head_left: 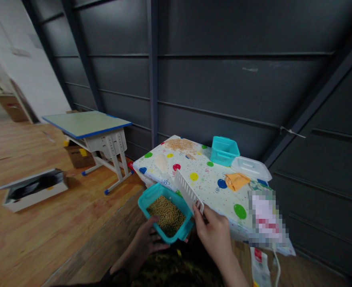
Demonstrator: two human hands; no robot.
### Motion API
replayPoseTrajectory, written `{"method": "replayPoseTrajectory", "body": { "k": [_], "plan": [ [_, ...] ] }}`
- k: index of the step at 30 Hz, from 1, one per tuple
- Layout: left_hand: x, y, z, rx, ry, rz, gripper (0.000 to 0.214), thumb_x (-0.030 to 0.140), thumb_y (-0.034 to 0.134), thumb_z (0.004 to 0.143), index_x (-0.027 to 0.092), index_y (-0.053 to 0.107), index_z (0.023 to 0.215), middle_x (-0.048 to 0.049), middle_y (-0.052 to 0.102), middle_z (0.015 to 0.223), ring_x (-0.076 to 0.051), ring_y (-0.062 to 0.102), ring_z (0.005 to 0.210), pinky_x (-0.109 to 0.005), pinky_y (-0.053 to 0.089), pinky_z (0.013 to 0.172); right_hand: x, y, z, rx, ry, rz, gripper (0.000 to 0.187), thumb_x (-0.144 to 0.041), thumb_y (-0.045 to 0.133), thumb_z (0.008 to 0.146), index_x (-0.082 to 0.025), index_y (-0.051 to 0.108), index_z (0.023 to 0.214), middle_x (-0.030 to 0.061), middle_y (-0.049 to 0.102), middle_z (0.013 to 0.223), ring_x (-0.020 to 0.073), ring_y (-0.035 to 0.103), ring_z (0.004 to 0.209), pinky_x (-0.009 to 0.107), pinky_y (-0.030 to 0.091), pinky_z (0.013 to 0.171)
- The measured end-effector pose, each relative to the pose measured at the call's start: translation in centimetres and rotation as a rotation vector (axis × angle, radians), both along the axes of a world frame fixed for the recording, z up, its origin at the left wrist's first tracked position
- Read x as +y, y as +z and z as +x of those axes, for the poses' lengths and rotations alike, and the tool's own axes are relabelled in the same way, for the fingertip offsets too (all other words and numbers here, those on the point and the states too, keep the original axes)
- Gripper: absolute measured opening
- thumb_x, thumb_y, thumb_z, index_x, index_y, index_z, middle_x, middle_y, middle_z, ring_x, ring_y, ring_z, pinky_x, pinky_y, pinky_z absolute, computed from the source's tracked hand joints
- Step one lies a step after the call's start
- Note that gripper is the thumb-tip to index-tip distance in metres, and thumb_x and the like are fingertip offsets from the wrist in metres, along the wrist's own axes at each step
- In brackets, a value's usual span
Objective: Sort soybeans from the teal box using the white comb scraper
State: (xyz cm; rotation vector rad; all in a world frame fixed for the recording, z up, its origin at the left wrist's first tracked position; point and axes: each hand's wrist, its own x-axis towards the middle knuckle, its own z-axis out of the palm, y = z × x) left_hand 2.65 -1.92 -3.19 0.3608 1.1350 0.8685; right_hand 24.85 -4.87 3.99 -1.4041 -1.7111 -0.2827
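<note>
My left hand [148,239] grips the near left side of a teal plastic container [146,194], thumb over the rim and fingers underneath. Round tan beans [167,213] cover the bottom of this container, which is held tilted at the near edge of the table. In my right hand [213,230], closed at its near end, is a white slotted plastic strip [185,187]. It slants up and left past the container's right side, over the table edge. Some of the right fingers are hidden behind the strip and container.
On the balloon-print tablecloth [207,185] lie scattered tan grains [180,144], a second teal container [225,151], a clear lid [251,168] and a folded orange cloth [236,181]. A dark panelled wall [212,91] stands behind. Left are a desk [89,122] and an open white box [36,193].
</note>
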Motion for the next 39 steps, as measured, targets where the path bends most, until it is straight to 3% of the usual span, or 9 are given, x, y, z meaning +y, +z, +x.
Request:
{"method": "replayPoseTrajectory", "body": {
  "k": [5, 9, 16, 21, 25, 31, 35, 39],
  "plan": [
    [0.1, 0.3, -0.1, 0.031, -0.010, -0.036, 0.038, 0.041, 0.063, 0.100, 0.014, 0.058, 0.126, -0.0146, 0.078, 0.101, -0.038, 0.081, 0.094, -0.067, 0.066, 0.099, 3.7, -0.3, 1.1, -0.056, -0.097, 0.035, 0.047, -0.036, 0.046, 0.116, -0.015, 0.086, 0.103, 0.0085, 0.080, 0.071, 0.0196, 0.075, 0.055, 0.026, 0.048, 0.054],
    [0.4, 0.5, 0.0, 0.023, -0.003, -0.055, 0.037, 0.041, 0.063, 0.100, 0.014, 0.059, 0.125, -0.0178, 0.079, 0.105, -0.039, 0.081, 0.095, -0.067, 0.066, 0.099, 5.3, -0.7, 1.0, -0.126, -0.127, -0.014, 0.042, -0.029, 0.047, 0.113, -0.016, 0.086, 0.108, 0.0095, 0.083, 0.076, 0.0210, 0.078, 0.060, 0.026, 0.047, 0.056],
    [0.4, 0.6, -0.2, 0.016, 0.011, -0.051, 0.042, 0.040, 0.062, 0.100, 0.012, 0.059, 0.131, -0.0223, 0.080, 0.111, -0.038, 0.080, 0.091, -0.067, 0.067, 0.096, 2.4, 0.4, 0.3, -0.157, -0.013, -0.042, 0.035, -0.023, 0.050, 0.111, -0.022, 0.086, 0.111, 0.0054, 0.086, 0.084, 0.0198, 0.081, 0.065, 0.026, 0.049, 0.057],
    [0.7, 0.3, -0.1, 0.028, 0.021, -0.071, 0.040, 0.037, 0.062, 0.100, 0.013, 0.058, 0.131, -0.0195, 0.078, 0.110, -0.037, 0.080, 0.089, -0.067, 0.067, 0.096, -0.4, 0.7, -0.6, -0.119, 0.065, 0.006, 0.037, -0.024, 0.047, 0.114, -0.019, 0.084, 0.110, 0.0054, 0.085, 0.082, 0.0189, 0.080, 0.063, 0.025, 0.053, 0.059],
    [0.7, 0.3, 0.0, 0.054, 0.042, -0.097, 0.043, 0.036, 0.063, 0.098, 0.014, 0.055, 0.134, -0.0184, 0.077, 0.110, -0.038, 0.080, 0.092, -0.067, 0.067, 0.094, -0.6, 0.3, -0.7, -0.078, 0.065, 0.041, 0.038, -0.028, 0.048, 0.116, -0.017, 0.083, 0.106, 0.0063, 0.083, 0.077, 0.0192, 0.080, 0.061, 0.025, 0.053, 0.059],
    [0.3, 0.9, 0.0, 0.065, 0.030, -0.052, 0.044, 0.035, 0.059, 0.100, 0.017, 0.051, 0.139, -0.0141, 0.077, 0.100, -0.036, 0.081, 0.087, -0.056, 0.071, 0.081, 3.7, -0.9, -0.1, -0.053, -0.080, 0.035, 0.049, -0.037, 0.042, 0.118, -0.016, 0.084, 0.103, 0.0093, 0.082, 0.074, 0.0187, 0.076, 0.059, 0.024, 0.048, 0.057],
    [0.5, 1.5, 0.1, 0.086, 0.023, -0.077, 0.042, 0.031, 0.054, 0.103, 0.017, 0.048, 0.142, -0.0114, 0.076, 0.093, -0.033, 0.080, 0.080, -0.051, 0.071, 0.072, 7.4, -0.4, -0.2, -0.084, -0.176, -0.116, 0.043, -0.033, 0.045, 0.113, -0.016, 0.084, 0.108, 0.0113, 0.083, 0.079, 0.0207, 0.078, 0.067, 0.025, 0.045, 0.059],
    [0.9, 1.5, 0.2, 0.092, 0.015, -0.094, 0.034, 0.036, 0.054, 0.104, 0.016, 0.054, 0.132, -0.0139, 0.078, 0.098, -0.031, 0.080, 0.081, -0.051, 0.072, 0.075, 9.1, 0.8, -0.5, -0.166, -0.200, -0.294, 0.030, -0.028, 0.056, 0.107, -0.019, 0.085, 0.113, 0.0108, 0.085, 0.084, 0.0227, 0.080, 0.071, 0.027, 0.044, 0.060]
  ]
}}
